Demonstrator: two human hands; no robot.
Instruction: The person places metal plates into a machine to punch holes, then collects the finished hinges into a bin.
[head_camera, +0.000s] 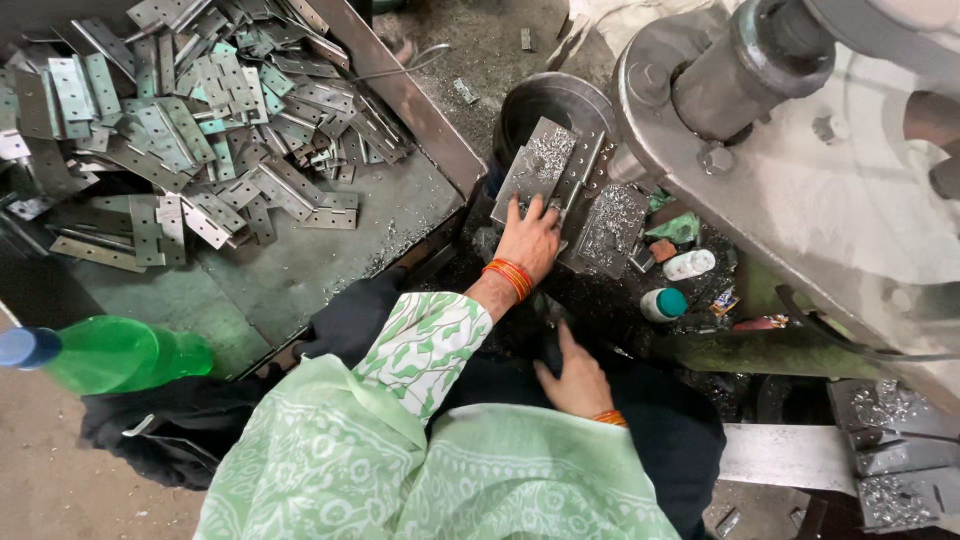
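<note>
Two hands work: the left hand (530, 235) lies flat, fingers spread, on a hinge plate (545, 165) just beyond its fingertips; stiff, sharp-edged, likely slippery, best pinched by its long edges; the right hand (578, 378) rests open, empty.

I note a loose green garment (440, 470) with a white leaf print covering my torso. The left sleeve (425, 345) is the same cloth, ending short of the wrist. Dark fabric (660, 420) lies across my lap. My left hand (528, 240) carries a stack of red and orange bangles (508, 278). My right hand (578, 380) carries orange bangles at the wrist.
</note>
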